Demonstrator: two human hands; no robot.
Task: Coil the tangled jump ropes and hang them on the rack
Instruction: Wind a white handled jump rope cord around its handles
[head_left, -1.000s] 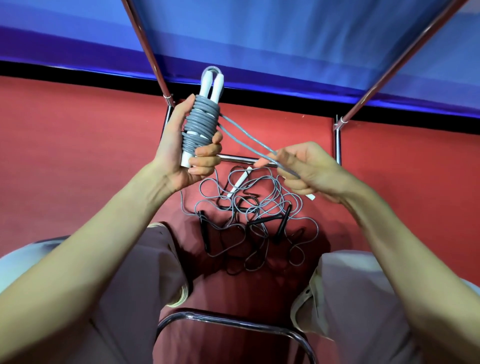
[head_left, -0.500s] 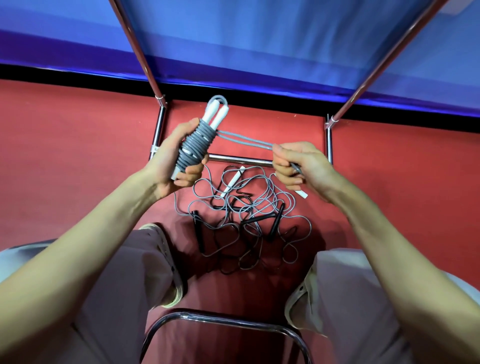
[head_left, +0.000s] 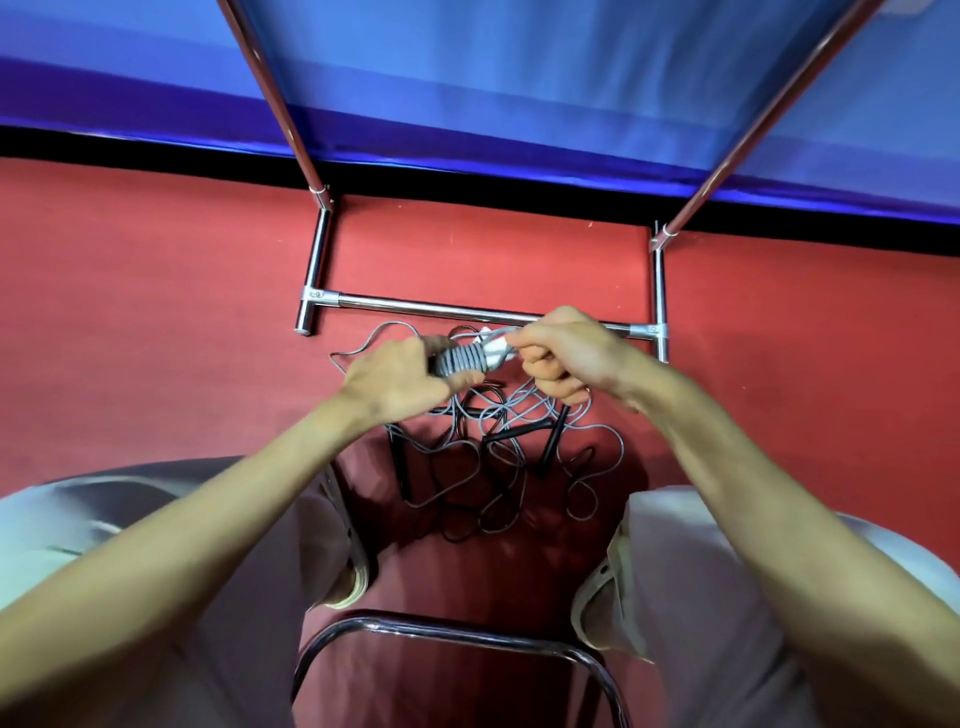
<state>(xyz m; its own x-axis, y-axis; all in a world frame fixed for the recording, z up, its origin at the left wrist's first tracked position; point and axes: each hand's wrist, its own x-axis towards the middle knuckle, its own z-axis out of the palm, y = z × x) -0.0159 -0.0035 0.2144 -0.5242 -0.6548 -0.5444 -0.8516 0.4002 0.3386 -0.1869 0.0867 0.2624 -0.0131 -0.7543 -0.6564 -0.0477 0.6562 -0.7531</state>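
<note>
Since a moment ago the right hand (head_left: 566, 353) has closed in on the grey wound jump-rope bundle (head_left: 462, 358) gripped by the left hand (head_left: 400, 376) at frame centre, fingers pinching its free end, likely securing it; tangled ropes (head_left: 498, 452) remain on the red floor (head_left: 156, 312).

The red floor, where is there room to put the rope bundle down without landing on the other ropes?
Bare red floor lies left of the rack's base bar, and more between that bar and the black wall strip. It is crowded below both hands, where the tangled ropes sprawl.
</note>
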